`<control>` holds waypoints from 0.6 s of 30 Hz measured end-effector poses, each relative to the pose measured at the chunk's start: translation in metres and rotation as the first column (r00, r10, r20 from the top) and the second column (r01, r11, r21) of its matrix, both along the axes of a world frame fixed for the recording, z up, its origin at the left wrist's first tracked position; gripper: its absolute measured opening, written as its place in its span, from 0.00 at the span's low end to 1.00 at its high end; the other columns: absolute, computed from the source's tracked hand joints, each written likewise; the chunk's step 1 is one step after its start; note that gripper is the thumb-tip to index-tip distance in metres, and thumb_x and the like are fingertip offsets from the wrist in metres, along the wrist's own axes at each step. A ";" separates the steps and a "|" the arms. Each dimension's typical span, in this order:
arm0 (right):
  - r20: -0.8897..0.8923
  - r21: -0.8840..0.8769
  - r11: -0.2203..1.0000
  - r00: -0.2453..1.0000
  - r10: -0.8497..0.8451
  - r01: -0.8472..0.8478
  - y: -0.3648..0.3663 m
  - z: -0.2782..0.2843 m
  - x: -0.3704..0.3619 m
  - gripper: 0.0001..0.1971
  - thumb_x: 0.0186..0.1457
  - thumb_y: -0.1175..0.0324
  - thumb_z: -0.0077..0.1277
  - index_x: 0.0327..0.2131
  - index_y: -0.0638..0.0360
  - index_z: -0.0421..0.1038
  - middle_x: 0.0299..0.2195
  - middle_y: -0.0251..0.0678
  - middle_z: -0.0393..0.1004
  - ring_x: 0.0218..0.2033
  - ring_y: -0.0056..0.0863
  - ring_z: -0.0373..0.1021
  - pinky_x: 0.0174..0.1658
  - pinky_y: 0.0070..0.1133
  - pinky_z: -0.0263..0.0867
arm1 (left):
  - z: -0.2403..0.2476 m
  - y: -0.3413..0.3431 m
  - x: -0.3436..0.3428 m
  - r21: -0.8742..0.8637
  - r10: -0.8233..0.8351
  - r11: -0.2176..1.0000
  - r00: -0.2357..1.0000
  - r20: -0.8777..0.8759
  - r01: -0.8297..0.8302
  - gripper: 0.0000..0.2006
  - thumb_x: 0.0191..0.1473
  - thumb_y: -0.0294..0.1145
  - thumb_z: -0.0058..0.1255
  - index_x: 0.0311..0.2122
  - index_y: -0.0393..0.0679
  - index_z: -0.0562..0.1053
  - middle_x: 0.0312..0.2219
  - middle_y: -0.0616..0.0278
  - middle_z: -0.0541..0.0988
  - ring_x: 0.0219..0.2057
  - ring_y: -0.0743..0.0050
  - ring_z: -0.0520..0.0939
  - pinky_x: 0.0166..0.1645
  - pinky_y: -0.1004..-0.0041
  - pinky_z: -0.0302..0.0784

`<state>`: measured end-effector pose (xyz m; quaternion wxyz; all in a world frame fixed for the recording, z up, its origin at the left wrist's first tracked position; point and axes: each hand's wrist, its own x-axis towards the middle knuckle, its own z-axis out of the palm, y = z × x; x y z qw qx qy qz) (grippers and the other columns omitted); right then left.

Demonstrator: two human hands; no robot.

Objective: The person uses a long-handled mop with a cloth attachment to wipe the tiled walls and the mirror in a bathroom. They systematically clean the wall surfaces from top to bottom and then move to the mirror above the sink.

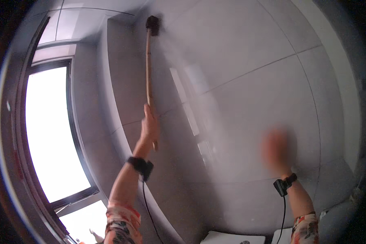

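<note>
My left hand (149, 127) is closed around the lower part of a long-handled brush (149, 69) with a slim, wood-coloured handle. The handle points up, and its butt end sticks out below my fist. Its dark head (152, 25) is high up at the grey tiled wall (248, 110), near the corner; I cannot tell how firmly it touches. My right hand (278, 151) is raised in front of the same wall, farther right. Motion smears its fingers, so their pose is unclear, and nothing can be made out in it.
A bright, dark-framed window (55, 130) is in the wall on the left. Along the lower edge lie white, flat-topped fixtures (232, 238). Black wrist devices (140, 166) with hanging cables are on both my wrists. A glossy panelled ceiling (81, 20) shows at upper left.
</note>
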<state>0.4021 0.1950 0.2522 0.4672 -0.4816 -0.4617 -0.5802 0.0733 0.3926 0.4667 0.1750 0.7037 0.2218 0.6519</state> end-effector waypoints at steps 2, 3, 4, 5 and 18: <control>-0.047 -0.025 0.997 0.996 -0.078 0.077 0.004 -0.003 0.007 0.12 0.40 0.77 0.45 0.32 0.56 0.63 0.35 0.36 0.63 0.45 0.38 0.57 0.47 0.37 0.52 | -0.052 -0.015 0.001 -0.339 -0.171 0.920 0.979 0.108 0.198 0.30 0.50 0.63 0.27 0.30 0.42 0.67 0.14 0.70 0.60 0.13 0.79 0.57 0.17 0.76 0.54; -0.071 -0.041 0.991 0.989 -0.129 0.126 0.003 -0.005 0.011 0.11 0.40 0.78 0.44 0.32 0.56 0.63 0.35 0.36 0.63 0.45 0.38 0.56 0.47 0.37 0.52 | -0.085 -0.013 0.010 -0.275 -0.180 0.939 0.976 0.120 0.207 0.31 0.49 0.65 0.27 0.25 0.44 0.67 0.13 0.71 0.58 0.13 0.81 0.56 0.17 0.76 0.53; -0.055 -0.033 0.984 0.983 -0.176 0.174 -0.001 -0.006 0.012 0.11 0.40 0.78 0.44 0.32 0.56 0.63 0.35 0.36 0.63 0.46 0.38 0.56 0.47 0.37 0.51 | -0.116 -0.020 0.021 -0.269 -0.188 0.939 0.974 0.126 0.216 0.31 0.48 0.66 0.26 0.21 0.45 0.65 0.12 0.72 0.57 0.13 0.81 0.56 0.17 0.77 0.51; -0.037 -0.028 0.982 0.982 -0.188 0.187 -0.001 -0.006 0.010 0.11 0.40 0.78 0.44 0.32 0.56 0.63 0.35 0.36 0.62 0.46 0.38 0.56 0.47 0.37 0.51 | -0.147 -0.031 0.022 -0.265 -0.164 0.944 0.977 0.137 0.196 0.31 0.48 0.67 0.25 0.16 0.47 0.63 0.12 0.72 0.56 0.13 0.82 0.56 0.16 0.77 0.50; -0.042 -0.114 0.947 0.951 -0.307 0.301 -0.017 0.003 -0.013 0.10 0.44 0.74 0.46 0.34 0.55 0.63 0.40 0.35 0.60 0.48 0.37 0.52 0.48 0.37 0.50 | -0.232 -0.127 -0.012 -0.529 -0.208 0.781 0.938 0.278 0.330 0.28 0.47 0.66 0.31 0.13 0.51 0.59 0.10 0.75 0.54 0.11 0.84 0.54 0.13 0.79 0.48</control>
